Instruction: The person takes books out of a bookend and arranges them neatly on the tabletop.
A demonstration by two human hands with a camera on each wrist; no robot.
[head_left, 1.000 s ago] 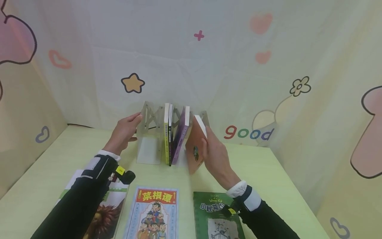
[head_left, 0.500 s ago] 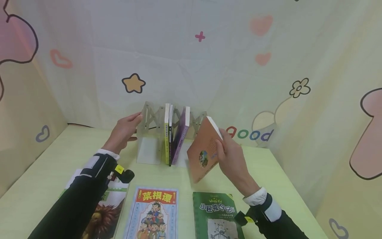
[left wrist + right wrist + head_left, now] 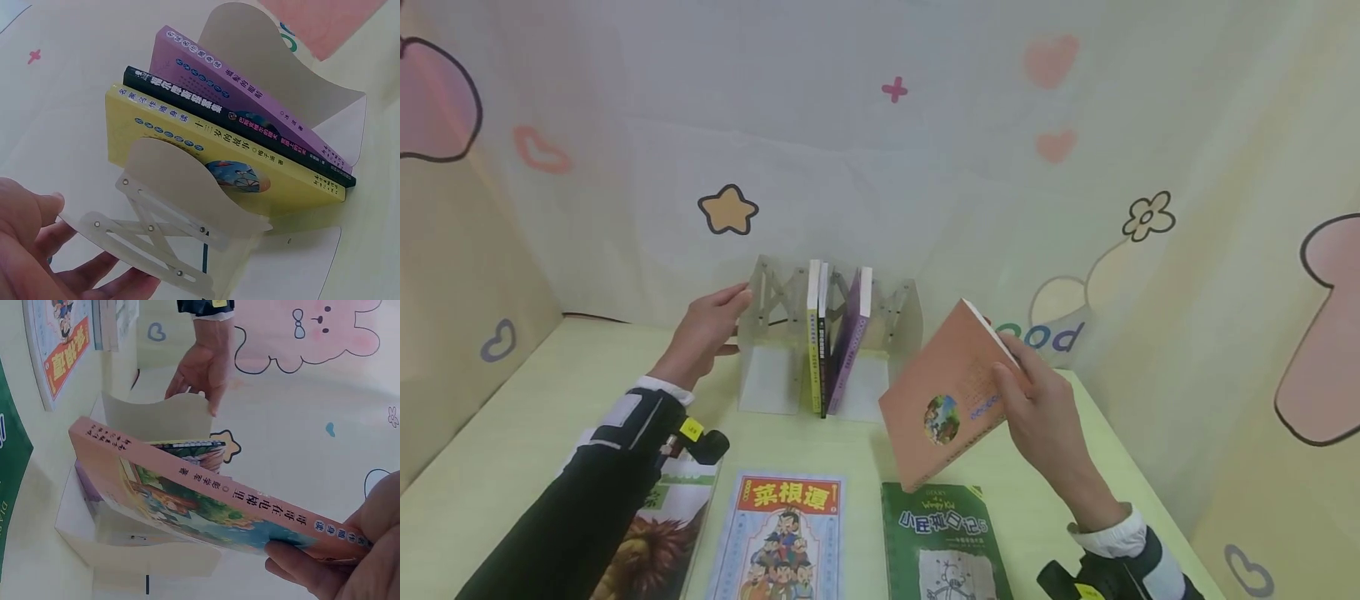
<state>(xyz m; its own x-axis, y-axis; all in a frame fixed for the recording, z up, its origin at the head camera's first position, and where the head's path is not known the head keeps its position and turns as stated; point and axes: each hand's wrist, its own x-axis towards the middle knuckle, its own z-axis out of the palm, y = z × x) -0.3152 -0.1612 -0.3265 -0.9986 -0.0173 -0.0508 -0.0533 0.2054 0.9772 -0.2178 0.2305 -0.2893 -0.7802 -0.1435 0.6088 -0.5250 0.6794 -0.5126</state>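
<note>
An expandable off-white book rack (image 3: 767, 383) with crisscross slats stands at the back of the table. My left hand (image 3: 706, 331) holds its left end panel, thumb on one side and fingers on the other. Between the rack's dividers stand a yellow book (image 3: 187, 147), a thin black book (image 3: 244, 125) and a purple book (image 3: 225, 84); the purple one leans to the right. Right of the rack, my right hand (image 3: 1051, 417) grips an orange book (image 3: 951, 392) by its upper corner. That book is tilted, held in the air, its lower corner over the green book's top edge.
Along the table's front lie a lion-cover book (image 3: 658, 537), partly behind the left arm, a blue comic book (image 3: 786, 537) with a red title band, and a green book (image 3: 943, 542). A printed curtain (image 3: 820, 150) hangs behind the table.
My right hand has drawn the orange book out of the rack's right part, then rightward and toward me, turning its cover more into view. The left hand keeps its hold on the rack.
</note>
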